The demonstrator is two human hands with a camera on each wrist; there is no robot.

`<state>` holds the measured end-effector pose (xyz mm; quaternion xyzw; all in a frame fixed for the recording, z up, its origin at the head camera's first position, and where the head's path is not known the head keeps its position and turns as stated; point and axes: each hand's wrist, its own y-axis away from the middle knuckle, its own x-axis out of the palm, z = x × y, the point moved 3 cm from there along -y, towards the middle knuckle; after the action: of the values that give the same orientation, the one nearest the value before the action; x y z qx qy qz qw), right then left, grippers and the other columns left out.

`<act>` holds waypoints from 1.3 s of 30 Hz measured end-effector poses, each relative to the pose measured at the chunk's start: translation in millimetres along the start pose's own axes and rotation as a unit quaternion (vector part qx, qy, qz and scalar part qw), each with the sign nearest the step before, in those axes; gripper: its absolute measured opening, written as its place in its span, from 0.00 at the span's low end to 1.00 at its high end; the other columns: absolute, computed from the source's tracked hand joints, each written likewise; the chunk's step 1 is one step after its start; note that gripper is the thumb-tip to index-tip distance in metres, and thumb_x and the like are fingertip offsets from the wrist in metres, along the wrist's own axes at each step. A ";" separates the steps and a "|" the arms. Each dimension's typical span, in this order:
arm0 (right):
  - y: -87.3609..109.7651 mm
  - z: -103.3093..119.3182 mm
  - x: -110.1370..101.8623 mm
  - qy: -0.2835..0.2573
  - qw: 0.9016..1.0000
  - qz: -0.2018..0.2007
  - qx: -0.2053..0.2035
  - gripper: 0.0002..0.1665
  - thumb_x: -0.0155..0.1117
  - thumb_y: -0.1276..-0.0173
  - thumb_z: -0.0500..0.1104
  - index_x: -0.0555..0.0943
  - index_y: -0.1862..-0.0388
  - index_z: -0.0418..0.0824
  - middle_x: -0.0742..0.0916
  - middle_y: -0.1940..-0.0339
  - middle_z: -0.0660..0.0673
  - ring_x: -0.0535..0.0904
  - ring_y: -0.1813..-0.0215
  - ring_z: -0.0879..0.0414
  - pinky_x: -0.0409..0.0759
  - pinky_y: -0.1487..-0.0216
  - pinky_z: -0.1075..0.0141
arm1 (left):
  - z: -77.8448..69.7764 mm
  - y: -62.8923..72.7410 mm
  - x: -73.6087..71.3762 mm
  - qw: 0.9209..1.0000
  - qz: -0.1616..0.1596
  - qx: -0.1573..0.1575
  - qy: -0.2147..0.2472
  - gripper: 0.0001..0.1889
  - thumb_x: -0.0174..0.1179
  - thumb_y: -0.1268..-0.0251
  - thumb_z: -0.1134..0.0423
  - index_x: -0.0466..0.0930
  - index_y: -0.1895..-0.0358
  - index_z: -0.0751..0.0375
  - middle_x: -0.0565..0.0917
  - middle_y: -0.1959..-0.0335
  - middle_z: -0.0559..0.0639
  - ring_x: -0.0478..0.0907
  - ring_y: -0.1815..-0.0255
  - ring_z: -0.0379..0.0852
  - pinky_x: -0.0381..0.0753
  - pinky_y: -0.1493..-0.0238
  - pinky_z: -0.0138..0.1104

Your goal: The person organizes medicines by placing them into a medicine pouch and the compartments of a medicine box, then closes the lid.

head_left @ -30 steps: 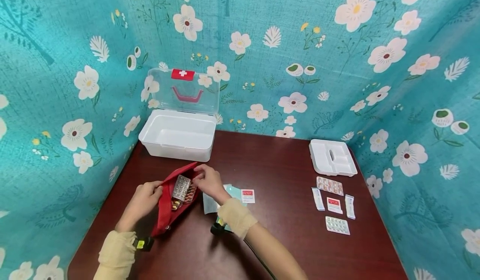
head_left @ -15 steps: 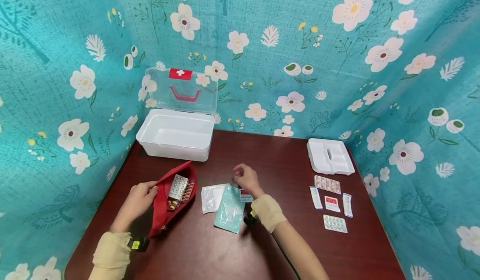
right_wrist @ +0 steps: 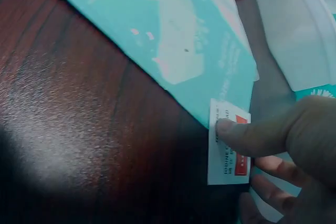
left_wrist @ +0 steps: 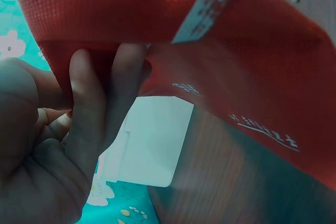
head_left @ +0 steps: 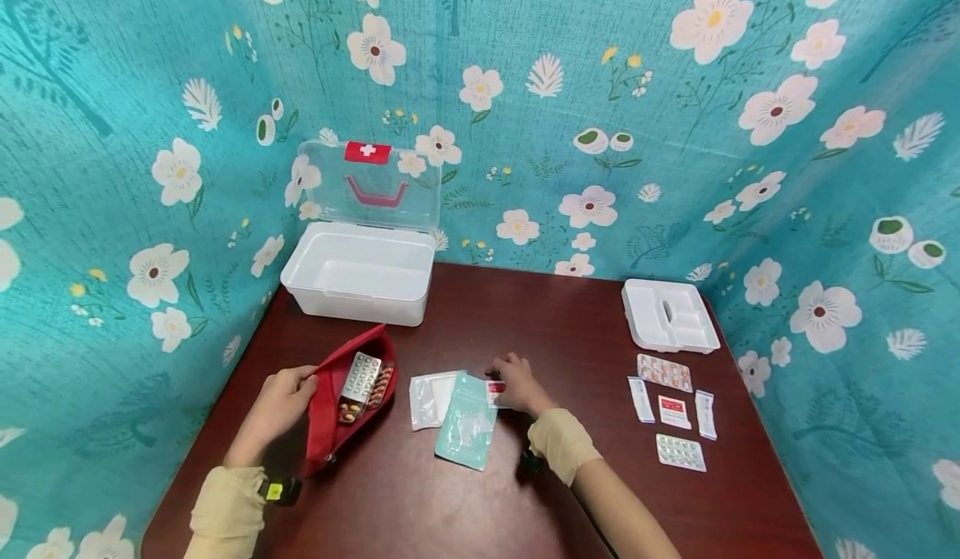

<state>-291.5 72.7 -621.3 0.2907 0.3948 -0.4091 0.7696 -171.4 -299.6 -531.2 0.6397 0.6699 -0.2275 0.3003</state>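
Red pouch [head_left: 322,421] pinched in the left hand [head_left: 280,402], the half-curled right hand [head_left: 519,386] rests its thumb on the small packet [right_wrist: 222,167] at the edge of the teal sachet [head_left: 467,424], grip unclear, apparently a pick-up step calling next for a firm pinch.

pouch [head_left: 324,419]: red | sachet [right_wrist: 223,169]: wht/red | pkt [head_left: 466,427]: lt teal | curtain [head_left: 517,151]: teal, wht flwrs

Head: I look forward-down on left hand [head_left: 279,402] and right hand [head_left: 519,386]; wrists: close beside each, left sharing red pouch [head_left: 323,427] with head.
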 end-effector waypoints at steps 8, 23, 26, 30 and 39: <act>4.1 -9.4 -0.9 -0.009 1.000 -0.008 0.001 0.22 0.81 0.53 0.33 0.79 0.62 0.39 0.82 0.64 0.44 0.75 0.58 0.49 0.76 0.55 0.56 | -1.4 -0.7 0.9 1.000 0.004 -0.006 -0.001 0.18 0.48 0.26 0.69 0.77 0.40 0.75 0.76 0.82 0.49 0.71 0.81 0.42 0.70 0.78 0.31; 14.0 -21.6 -16.6 -0.124 0.992 -0.008 0.004 0.08 0.75 0.44 0.35 0.81 0.74 0.36 0.83 0.77 0.48 0.73 0.74 0.61 0.73 0.72 0.70 | -4.0 0.2 0.9 1.000 -0.001 0.007 0.000 0.18 0.48 0.27 0.70 0.77 0.41 0.76 0.75 0.83 0.49 0.70 0.82 0.41 0.69 0.79 0.31; 10.4 -10.8 -19.0 -0.139 0.990 -0.015 0.013 0.08 0.74 0.43 0.35 0.81 0.73 0.36 0.83 0.76 0.48 0.73 0.73 0.61 0.73 0.70 0.69 | -4.6 0.1 1.4 1.000 -0.003 0.011 0.002 0.18 0.48 0.27 0.70 0.77 0.41 0.77 0.75 0.83 0.49 0.70 0.82 0.41 0.69 0.79 0.31; 5.2 9.0 -19.8 -0.154 0.988 -0.025 0.014 0.08 0.75 0.43 0.36 0.82 0.70 0.37 0.84 0.75 0.47 0.74 0.73 0.61 0.73 0.71 0.70 | -4.5 -0.3 2.6 1.000 -0.003 0.014 0.005 0.18 0.48 0.27 0.70 0.77 0.41 0.77 0.76 0.83 0.49 0.70 0.83 0.40 0.69 0.79 0.31; -10.0 64.3 -18.7 -0.187 0.982 -0.003 -0.030 0.12 0.75 0.42 0.37 0.83 0.62 0.35 0.87 0.72 0.43 0.76 0.73 0.63 0.73 0.73 0.71 | -6.3 2.0 3.5 1.000 -0.006 0.007 0.007 0.18 0.48 0.26 0.70 0.76 0.40 0.76 0.77 0.82 0.50 0.70 0.81 0.41 0.69 0.78 0.31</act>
<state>-282.9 25.7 -573.4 0.1850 0.2570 -0.4467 0.8368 -170.1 -292.7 -528.9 0.6395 0.6740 -0.2293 0.2901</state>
